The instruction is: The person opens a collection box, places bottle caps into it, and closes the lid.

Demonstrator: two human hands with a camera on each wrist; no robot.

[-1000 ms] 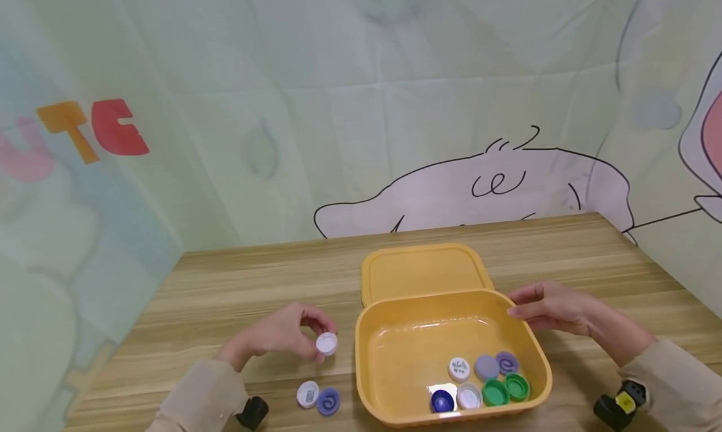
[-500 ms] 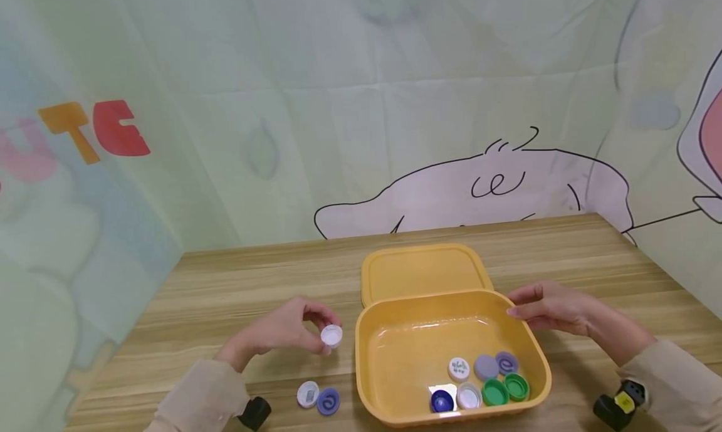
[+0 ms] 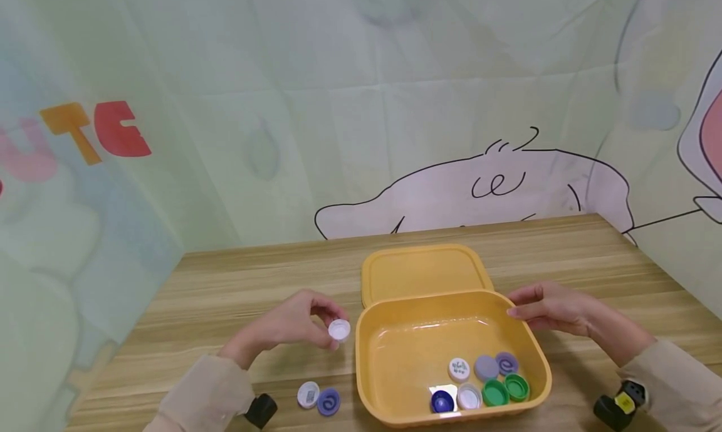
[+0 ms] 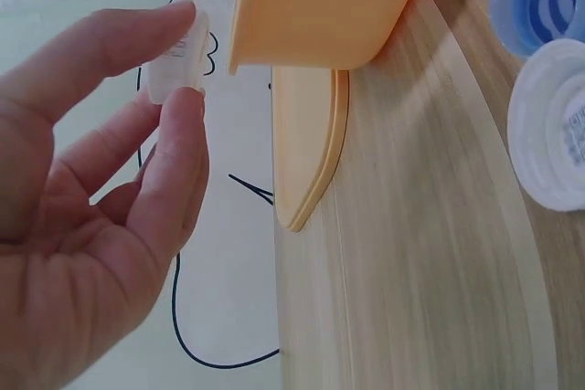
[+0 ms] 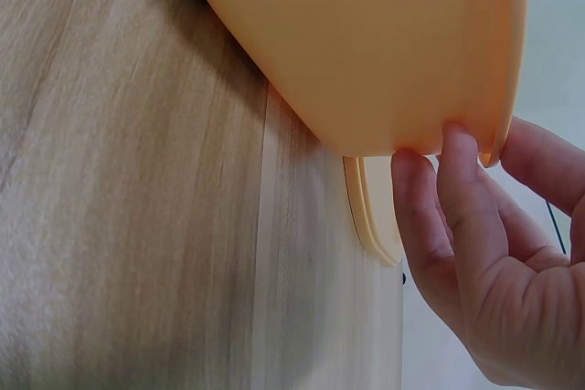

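My left hand [image 3: 296, 322] pinches a white bottle cap [image 3: 339, 330] between thumb and fingers, just left of the yellow plastic box [image 3: 395, 413]. In the left wrist view the cap [image 4: 175, 61] is held level with the box's rim. My right hand [image 3: 555, 310] grips the box's far right corner, thumb over the rim and fingertips against the outer wall, as the right wrist view shows. Inside the box, toward the front right, lie white caps [image 3: 459, 369], lilac caps [image 3: 486, 367], green caps [image 3: 496, 392] and a dark blue cap [image 3: 442, 401].
On the wooden table [image 3: 254, 275], left of the box, lie a white cap [image 3: 308, 395] and a blue-purple cap [image 3: 328, 402] side by side. The yellow lid [image 3: 425, 272] lies flat behind the box. A printed cloth backdrop [image 3: 293, 118] hangs beyond the table's back edge.
My left hand has moved right and slightly up and away with the white cap, closer to the box's left rim. The right hand and the box have stayed put.
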